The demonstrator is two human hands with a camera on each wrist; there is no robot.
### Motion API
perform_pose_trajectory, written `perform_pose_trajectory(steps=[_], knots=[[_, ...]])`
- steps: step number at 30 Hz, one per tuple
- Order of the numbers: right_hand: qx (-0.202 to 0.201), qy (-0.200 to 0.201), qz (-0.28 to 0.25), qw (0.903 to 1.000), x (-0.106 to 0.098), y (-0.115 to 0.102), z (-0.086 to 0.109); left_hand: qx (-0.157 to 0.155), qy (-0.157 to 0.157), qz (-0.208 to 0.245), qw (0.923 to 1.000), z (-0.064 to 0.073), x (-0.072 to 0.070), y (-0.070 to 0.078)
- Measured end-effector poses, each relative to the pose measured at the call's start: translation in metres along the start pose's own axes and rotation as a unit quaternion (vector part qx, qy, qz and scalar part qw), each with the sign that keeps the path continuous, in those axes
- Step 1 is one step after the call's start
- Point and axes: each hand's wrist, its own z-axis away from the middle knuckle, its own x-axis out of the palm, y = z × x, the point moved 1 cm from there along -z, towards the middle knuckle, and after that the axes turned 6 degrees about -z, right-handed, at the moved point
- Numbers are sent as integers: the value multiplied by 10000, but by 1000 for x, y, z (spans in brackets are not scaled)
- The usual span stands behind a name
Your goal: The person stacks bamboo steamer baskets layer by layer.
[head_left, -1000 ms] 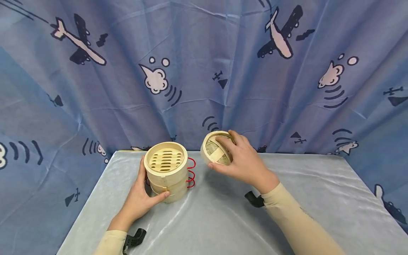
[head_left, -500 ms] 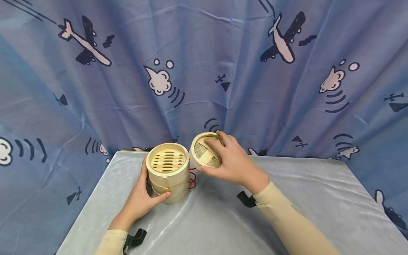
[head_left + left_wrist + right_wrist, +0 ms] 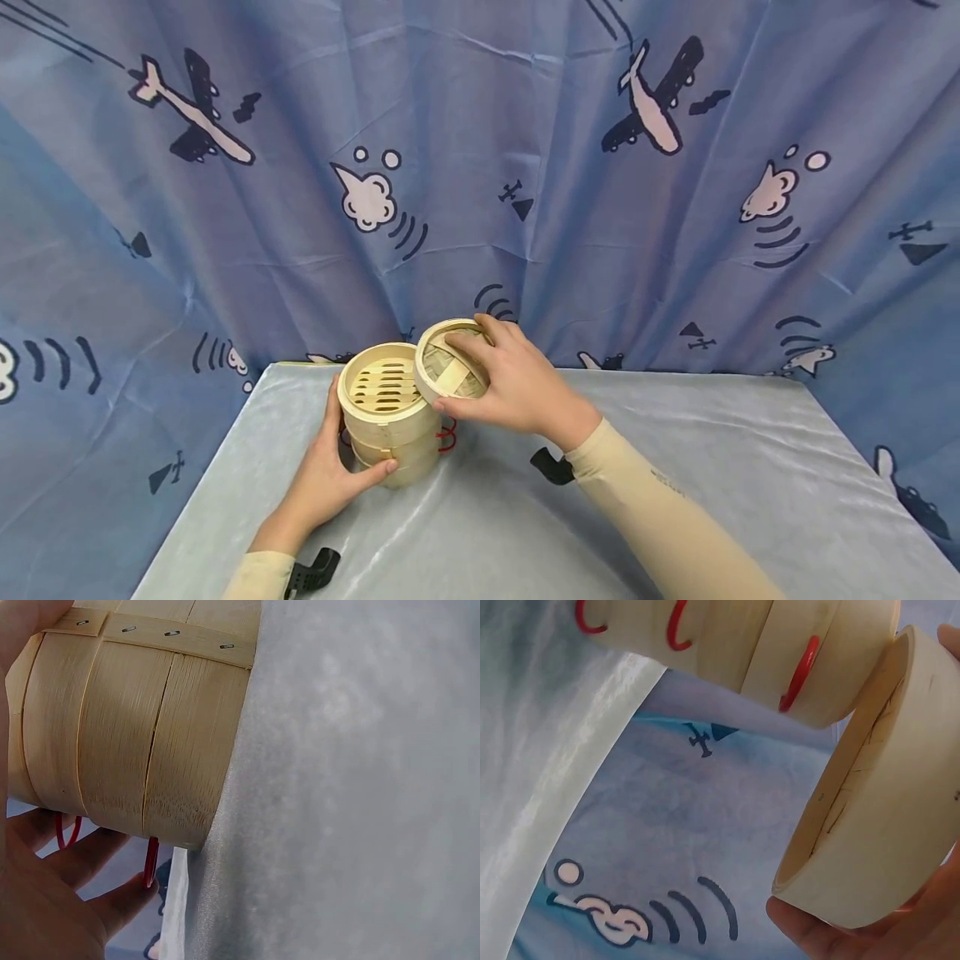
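Note:
A stack of round bamboo steamer baskets (image 3: 397,433) stands on the cloth-covered table, its slatted top tier uncovered on the left part. My left hand (image 3: 318,479) grips the stack from the left, thumb across the front and fingers round the far side. In the left wrist view the stapled bamboo wall (image 3: 120,727) fills the curve of that hand. My right hand (image 3: 521,383) holds the woven bamboo steamer lid (image 3: 453,377) by its rim, tilted over the stack's right edge. From the right wrist view, the lid (image 3: 877,802) leans close against the top tier's rim; contact is hard to tell.
Red loops (image 3: 801,673) stick out from the side of the stack. A pale grey cloth (image 3: 480,517) covers the table. Behind its back edge hangs a blue curtain (image 3: 465,167) with printed planes. Black straps (image 3: 553,467) sit at both wrists.
My right hand has carried the lid leftward, from beside the stack to over its right rim. The left hand keeps its grip on the stack, which stays in place.

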Motion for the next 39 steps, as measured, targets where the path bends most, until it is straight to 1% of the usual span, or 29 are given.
perform_pose_trajectory(steps=[1, 3, 6, 8, 11, 18, 24, 28, 30, 32, 35, 39], knots=[[-37, -4, -25, 10000, 1, -1, -2, 35, -4, -22, 10000, 0, -2, 3], [-96, -24, -45, 9999, 3, -4, -6, 39, 7, -28, 10000, -1, -2, 1], [-110, -97, -86, 9999, 6, -10, -11, 47, 12, -49, 10000, -2, 1, -10], [-94, -148, -85, 9998, 9, -14, -14, 3, 21, -25, 10000, -3, 5, -21], [-123, -189, -110, 9997, 13, -18, -19, 9, 46, -71, 10000, -3, 6, -26], [-359, -197, -101, 9991, 20, -27, -31, 25, 95, -152, 9998, -3, 7, -28], [-416, -490, -181, 9978, 24, -35, -43, 88, 66, -213, 9997, -3, 5, -28], [-512, -625, -287, 9963, 27, -39, -50, 61, 23, -194, 9998, -4, 4, -27], [-591, -668, -296, 9956, 29, -42, -53, 29, 19, -160, 9999, -4, 4, -28], [-679, -702, -267, 9949, 30, -45, -56, 59, 22, -136, 9999, -4, 5, -28], [-894, -727, -197, 9931, 31, -47, -60, 36, 20, -125, 9999, -4, 5, -29], [-1118, -794, -193, 9904, 34, -47, -63, 19, 19, -138, 9999, -5, 5, -29]])
